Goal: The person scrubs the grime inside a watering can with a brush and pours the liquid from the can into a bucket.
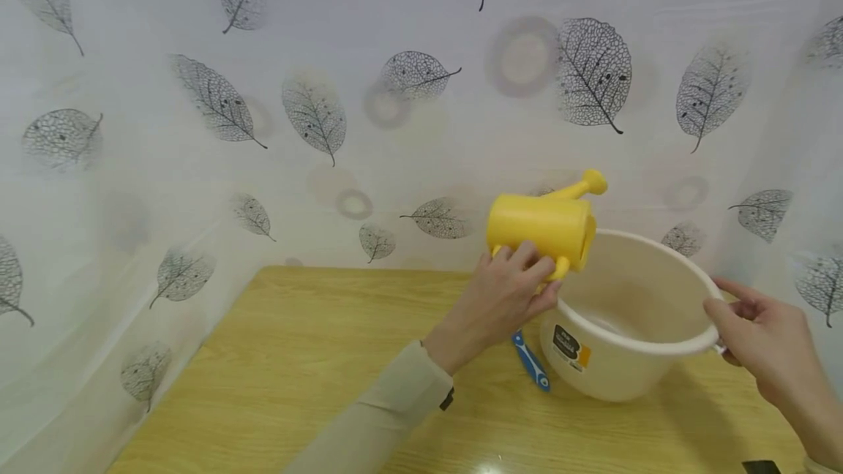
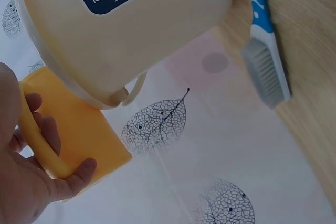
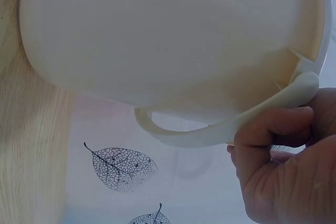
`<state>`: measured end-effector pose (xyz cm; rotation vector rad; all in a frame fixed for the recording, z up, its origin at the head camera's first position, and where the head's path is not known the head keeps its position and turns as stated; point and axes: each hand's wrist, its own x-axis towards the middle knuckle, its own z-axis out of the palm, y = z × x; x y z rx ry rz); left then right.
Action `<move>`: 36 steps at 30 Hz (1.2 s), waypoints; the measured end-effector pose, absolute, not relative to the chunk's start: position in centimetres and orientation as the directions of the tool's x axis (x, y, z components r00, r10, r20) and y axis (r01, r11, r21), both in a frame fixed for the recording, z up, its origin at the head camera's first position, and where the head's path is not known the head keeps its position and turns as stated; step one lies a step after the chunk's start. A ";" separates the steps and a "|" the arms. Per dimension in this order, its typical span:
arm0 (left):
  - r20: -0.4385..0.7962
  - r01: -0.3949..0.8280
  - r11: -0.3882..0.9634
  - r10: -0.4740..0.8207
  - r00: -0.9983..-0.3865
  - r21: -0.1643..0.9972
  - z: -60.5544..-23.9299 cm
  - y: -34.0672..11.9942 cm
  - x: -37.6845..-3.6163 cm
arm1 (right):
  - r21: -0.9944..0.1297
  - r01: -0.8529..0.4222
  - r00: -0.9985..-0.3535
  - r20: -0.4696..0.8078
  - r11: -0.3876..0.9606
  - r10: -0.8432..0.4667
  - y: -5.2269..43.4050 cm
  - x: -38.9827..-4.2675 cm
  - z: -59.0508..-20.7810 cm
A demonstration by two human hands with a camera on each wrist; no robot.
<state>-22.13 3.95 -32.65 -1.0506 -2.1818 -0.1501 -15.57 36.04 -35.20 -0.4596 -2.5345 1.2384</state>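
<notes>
**Tipping a yellow watering can over a cream bucket**

Tilting the yellow watering can (image 1: 541,224) on its side, the left hand (image 1: 506,292) grips the can's handle with curled fingers and holds it above the near rim of the cream plastic bucket (image 1: 685,346), its spout pointing up and away toward the wall. The right hand (image 1: 767,328) closes its fingers round the bucket's bail handle (image 3: 220,132) at the right rim, steadying the bucket where it stands on the wooden tabletop (image 1: 309,357). A blue-handled brush (image 1: 530,361) lies on the tabletop just beside the bucket's base, under the left hand. A leaf-print sheet (image 1: 316,115) hangs behind and to both sides.

By the look of it, the pouring step is in hand: the can's open top faces the bucket's mouth. Whether anything flows cannot be told. Finishing would likely call for a further tilt while the right hand keeps the bucket from shifting.
</notes>
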 end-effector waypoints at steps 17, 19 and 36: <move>0.607 0.639 0.681 0.690 -0.396 -0.358 -32.8 4.5 -22.4 | -0.792 0.164 -0.903 0.119 0.588 0.413 35.6 -15.8 -35.0; 0.604 0.631 0.679 0.696 -0.389 -0.376 -32.8 4.5 -22.4 | -0.793 0.165 -0.904 0.117 0.587 0.412 35.5 -15.8 -34.8; 0.593 0.592 0.661 0.726 -0.349 -0.461 -33.0 4.6 -22.5 | -0.797 0.165 -0.906 0.111 0.581 0.409 35.8 -15.8 -35.0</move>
